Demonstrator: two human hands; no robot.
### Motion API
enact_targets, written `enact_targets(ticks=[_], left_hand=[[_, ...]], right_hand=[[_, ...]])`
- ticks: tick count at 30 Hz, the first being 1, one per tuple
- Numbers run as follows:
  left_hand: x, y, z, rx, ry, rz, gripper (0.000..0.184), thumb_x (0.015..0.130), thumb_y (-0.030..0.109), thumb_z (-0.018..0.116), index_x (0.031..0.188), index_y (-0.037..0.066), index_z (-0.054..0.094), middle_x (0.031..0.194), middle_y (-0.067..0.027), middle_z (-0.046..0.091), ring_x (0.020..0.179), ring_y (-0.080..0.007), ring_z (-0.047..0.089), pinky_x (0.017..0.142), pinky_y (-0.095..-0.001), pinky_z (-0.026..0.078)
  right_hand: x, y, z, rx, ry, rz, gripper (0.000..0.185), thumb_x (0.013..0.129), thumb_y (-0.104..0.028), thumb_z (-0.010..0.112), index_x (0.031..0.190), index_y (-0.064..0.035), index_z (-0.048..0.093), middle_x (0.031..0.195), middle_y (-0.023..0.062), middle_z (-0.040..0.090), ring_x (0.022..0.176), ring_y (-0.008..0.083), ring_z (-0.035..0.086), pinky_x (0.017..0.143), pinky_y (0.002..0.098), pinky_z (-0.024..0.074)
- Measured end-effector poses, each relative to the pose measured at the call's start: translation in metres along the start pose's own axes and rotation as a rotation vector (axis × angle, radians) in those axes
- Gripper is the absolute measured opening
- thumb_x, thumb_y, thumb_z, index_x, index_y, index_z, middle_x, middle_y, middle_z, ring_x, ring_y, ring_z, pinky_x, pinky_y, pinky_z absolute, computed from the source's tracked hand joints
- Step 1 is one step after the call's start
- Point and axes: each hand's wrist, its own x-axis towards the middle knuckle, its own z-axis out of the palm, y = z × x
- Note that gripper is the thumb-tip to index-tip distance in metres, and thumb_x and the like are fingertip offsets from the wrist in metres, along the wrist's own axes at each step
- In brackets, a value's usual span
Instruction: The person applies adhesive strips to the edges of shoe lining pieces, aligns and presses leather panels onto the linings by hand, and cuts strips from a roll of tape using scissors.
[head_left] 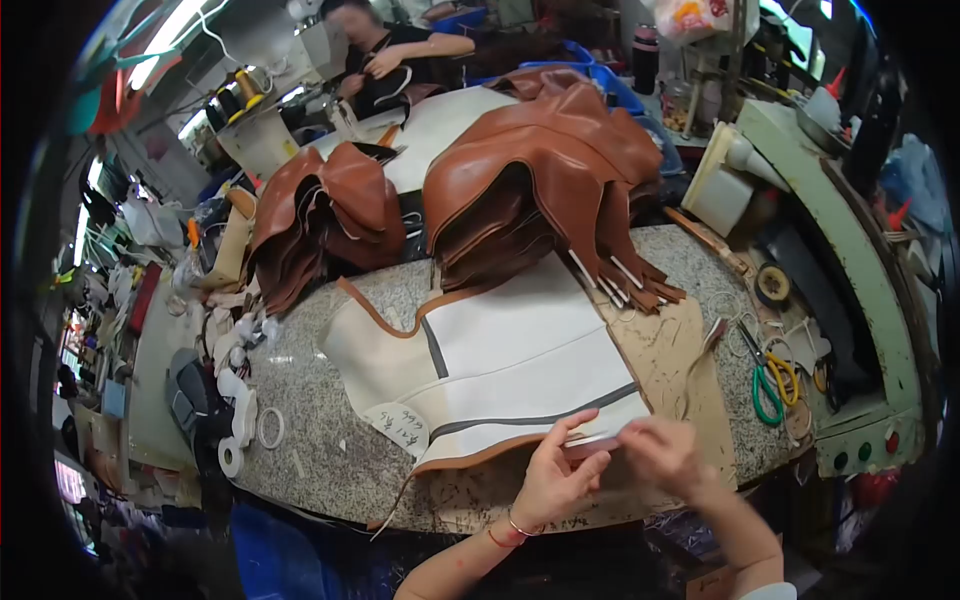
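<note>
My left hand [560, 475], palm turned up, pinches a small flat pale strip [592, 441] at the lower right edge of a white panel. My right hand [665, 455] is at the strip's right end, its fingers curled and smeared by motion. The white panel [530, 350] lies flat, with brown edging and dark grey bands. At its lower left corner is a pale tag [400, 428] with handwriting. A brown cardboard sheet [690, 400] shows beside and beneath the panel.
Folded brown leather pieces [540, 150] are heaped behind the panel, with another heap [340, 205] at left. Scissors [768, 385], tape [772, 285] and a green metal frame [850, 250] stand at right. White rolls [230, 457] lie left. A co-worker [385, 65] sits beyond.
</note>
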Motion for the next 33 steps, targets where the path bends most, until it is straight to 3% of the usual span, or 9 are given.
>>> enact_targets(ticks=[3,5,7,9,11,14,18,23,33], left_hand=[[-0.013,0.002,-0.006,0.321,0.069,0.027,0.017,0.093,0.002,0.056,0.109,0.001,0.059,0.084,-0.0044,0.066,0.066,-0.0054,0.056,0.060,-0.0198,0.047],[-0.037,0.010,-0.010,0.618,-0.086,0.160,0.015,0.095,0.004,0.053,0.108,0.000,0.059,0.089,-0.0085,0.067,0.071,-0.0124,0.061,0.066,-0.0247,0.049],[-0.060,0.011,-0.010,0.641,-0.147,0.142,0.018,0.094,0.004,0.052,0.112,0.000,0.057,0.091,-0.0122,0.065,0.079,-0.0174,0.065,0.070,-0.0277,0.050],[-0.077,0.005,-0.010,0.592,-0.029,0.221,0.024,0.094,0.004,0.053,0.118,0.002,0.053,0.090,-0.0123,0.066,0.082,-0.0176,0.067,0.071,-0.0273,0.051],[-0.093,0.002,-0.016,0.568,0.107,0.190,0.026,0.095,0.004,0.052,0.120,0.002,0.050,0.088,-0.0110,0.067,0.081,-0.0176,0.067,0.071,-0.0273,0.051],[-0.108,-0.007,-0.041,0.529,0.144,0.095,0.017,0.093,0.009,0.059,0.107,0.001,0.061,0.082,-0.0085,0.068,0.072,-0.0107,0.066,0.062,-0.0242,0.052],[-0.121,-0.001,-0.053,0.723,0.207,0.305,0.015,0.092,0.011,0.061,0.102,0.001,0.065,0.080,-0.0054,0.068,0.070,-0.0069,0.064,0.060,-0.0216,0.051],[-0.122,0.000,-0.071,0.207,0.252,0.059,0.010,0.091,0.004,0.062,0.099,-0.002,0.065,0.076,-0.0025,0.065,0.064,-0.0070,0.061,0.056,-0.0206,0.050],[-0.094,0.030,-0.071,0.204,0.303,0.213,0.010,0.090,0.002,0.060,0.097,-0.005,0.064,0.080,-0.0050,0.066,0.067,-0.0078,0.064,0.058,-0.0212,0.053]], right_hand=[[-0.028,-0.032,0.020,0.112,-0.055,0.145,0.026,0.073,-0.002,0.069,0.098,-0.0023,0.062,0.099,0.0117,0.063,0.080,0.0281,0.066,0.066,0.0343,0.0545],[-0.022,-0.060,0.012,0.545,-0.088,0.503,0.036,0.083,-0.007,0.068,0.116,-0.0024,0.056,0.099,0.0142,0.063,0.088,0.0301,0.066,0.073,0.0341,0.0547],[-0.019,-0.072,0.004,0.725,-0.198,0.641,0.030,0.084,-0.009,0.068,0.113,-0.0030,0.060,0.098,0.0147,0.064,0.088,0.0295,0.066,0.073,0.0339,0.0547],[-0.020,-0.073,0.017,0.615,-0.271,0.408,0.023,0.085,-0.007,0.066,0.108,-0.0033,0.063,0.092,0.0140,0.063,0.081,0.0285,0.066,0.069,0.0350,0.0537],[-0.014,-0.089,0.020,0.574,-0.320,0.412,0.012,0.085,-0.004,0.066,0.097,-0.0017,0.064,0.085,0.0138,0.060,0.074,0.0297,0.064,0.063,0.0366,0.0509],[-0.018,-0.103,0.037,0.472,-0.282,0.332,0.009,0.083,-0.003,0.066,0.089,-0.0006,0.060,0.083,0.0140,0.059,0.074,0.0328,0.062,0.062,0.0370,0.0499],[-0.012,-0.125,0.054,0.620,-0.252,0.462,0.011,0.082,0.000,0.066,0.091,0.0003,0.060,0.083,0.0146,0.059,0.074,0.0315,0.063,0.062,0.0366,0.0499],[0.006,-0.134,0.065,0.611,-0.172,0.277,0.012,0.083,0.005,0.064,0.093,-0.0001,0.059,0.083,0.0145,0.057,0.071,0.0303,0.062,0.061,0.0360,0.0505],[0.042,-0.126,0.074,0.476,0.049,0.155,0.013,0.080,0.003,0.067,0.092,-0.0009,0.062,0.085,0.0112,0.057,0.069,0.0267,0.061,0.059,0.0342,0.0501]])
